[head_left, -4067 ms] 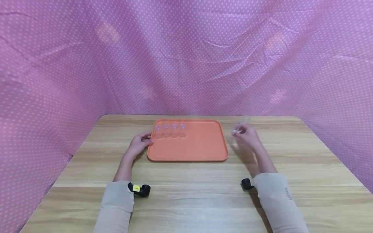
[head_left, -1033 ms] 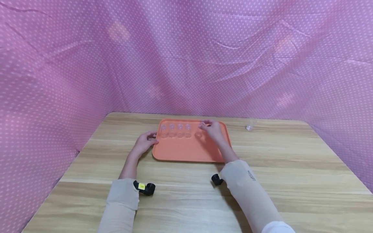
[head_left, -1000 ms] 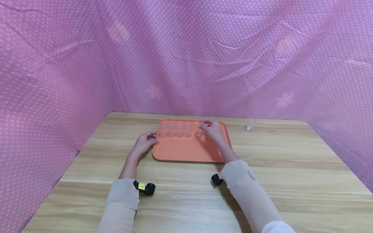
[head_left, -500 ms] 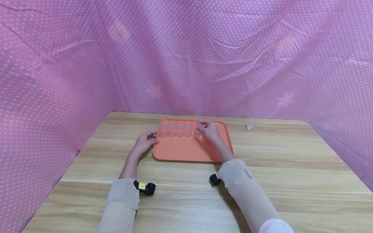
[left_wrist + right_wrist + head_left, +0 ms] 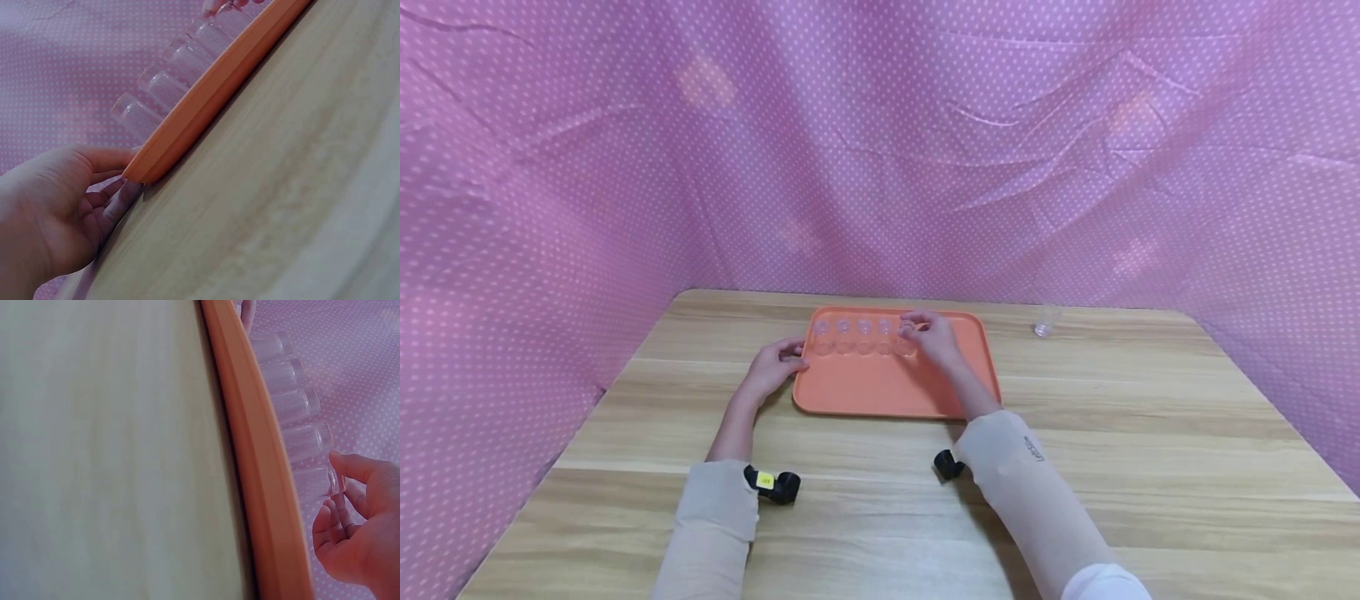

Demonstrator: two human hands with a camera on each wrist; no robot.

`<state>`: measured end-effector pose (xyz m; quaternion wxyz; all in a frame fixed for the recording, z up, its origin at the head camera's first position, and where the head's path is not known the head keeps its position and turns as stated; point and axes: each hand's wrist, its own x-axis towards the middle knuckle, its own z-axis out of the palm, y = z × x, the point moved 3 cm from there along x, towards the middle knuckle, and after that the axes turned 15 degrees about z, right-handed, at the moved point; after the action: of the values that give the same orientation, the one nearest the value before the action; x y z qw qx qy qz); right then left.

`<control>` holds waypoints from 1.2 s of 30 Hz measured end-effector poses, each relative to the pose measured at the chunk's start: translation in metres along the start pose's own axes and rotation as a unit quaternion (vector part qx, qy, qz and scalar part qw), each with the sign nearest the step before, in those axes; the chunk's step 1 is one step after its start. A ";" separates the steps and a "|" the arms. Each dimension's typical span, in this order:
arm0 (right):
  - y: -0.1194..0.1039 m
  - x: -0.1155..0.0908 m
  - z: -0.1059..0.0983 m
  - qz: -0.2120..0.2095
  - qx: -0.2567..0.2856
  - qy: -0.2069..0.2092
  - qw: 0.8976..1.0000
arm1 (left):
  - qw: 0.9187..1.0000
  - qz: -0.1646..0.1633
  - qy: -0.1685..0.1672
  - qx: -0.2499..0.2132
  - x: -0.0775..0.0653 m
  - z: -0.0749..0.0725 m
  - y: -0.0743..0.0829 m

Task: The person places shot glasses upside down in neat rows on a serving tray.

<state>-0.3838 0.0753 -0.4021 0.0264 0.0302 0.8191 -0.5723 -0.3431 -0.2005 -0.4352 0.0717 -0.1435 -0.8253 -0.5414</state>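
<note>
My left hand [image 5: 766,368] grips the left edge of an orange tray [image 5: 880,387]; in the left wrist view a finger lies along the rim and others sit below it. My right hand [image 5: 936,340] pinches the upper end of a clear cup [image 5: 312,481] between thumb and fingers, low over the tray's back part. That cup is upside down, its thick base up and its wide mouth down. To its left runs a row of several like clear cups [image 5: 864,337], also base up, along the tray's back edge. The held cup stands close beside the row's last one [image 5: 306,439].
One more clear cup [image 5: 1043,323] stands upright on the wooden table [image 5: 1120,400], right of the tray. Pink dotted cloth [image 5: 880,150] hangs behind the table and at both sides. A black wrist camera [image 5: 949,465] sits on each sleeve.
My right hand carried a cup from the table at right onto the tray, then slid left with it, narrowing the gap to the row. My left hand kept its hold on the tray.
</note>
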 end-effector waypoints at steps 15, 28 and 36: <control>0.000 0.000 0.001 0.003 0.010 -0.002 1.000 | 1.000 0.006 0.002 0.001 0.001 0.000 0.000; -0.012 -0.009 -0.039 -0.004 0.019 0.008 1.000 | 1.000 0.013 0.003 -0.005 0.001 0.001 0.002; -0.007 -0.009 -0.090 -0.020 0.056 0.059 0.996 | 1.000 0.013 -0.003 0.000 0.000 0.000 0.000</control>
<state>-0.3763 0.1568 -0.3642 -0.0358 0.0488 0.7862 -0.6150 -0.3432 -0.2001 -0.4349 0.0763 -0.1554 -0.8238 -0.5398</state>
